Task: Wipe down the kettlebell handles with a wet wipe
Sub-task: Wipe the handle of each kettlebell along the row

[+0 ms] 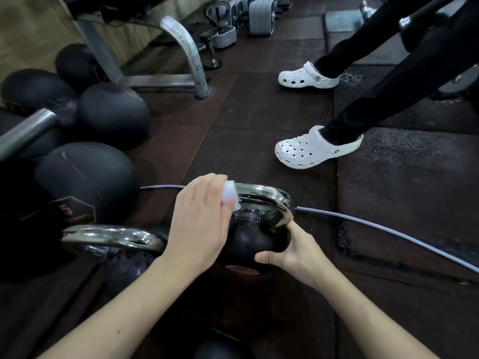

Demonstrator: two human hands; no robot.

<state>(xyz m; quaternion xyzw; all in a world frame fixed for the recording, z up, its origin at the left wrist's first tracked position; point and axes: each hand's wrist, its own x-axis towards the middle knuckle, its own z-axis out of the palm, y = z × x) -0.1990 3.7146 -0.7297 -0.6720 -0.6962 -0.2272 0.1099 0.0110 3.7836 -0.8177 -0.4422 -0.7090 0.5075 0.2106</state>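
A black kettlebell (252,237) with a shiny chrome handle (267,195) stands on the dark rubber floor in front of me. My left hand (199,224) pinches a white wet wipe (231,194) against the left end of that handle. My right hand (293,252) grips the kettlebell's round body from the right, thumb up near the handle's base. A second kettlebell (124,265) with a chrome handle (111,238) stands just to the left, partly hidden by my left forearm.
Large black dumbbells (85,177) are stacked at the left. A grey cable (383,229) runs across the floor behind the kettlebell. A person in white clogs (313,149) stands at the right. A metal bench frame (191,53) and grey dumbbells (261,16) lie farther back.
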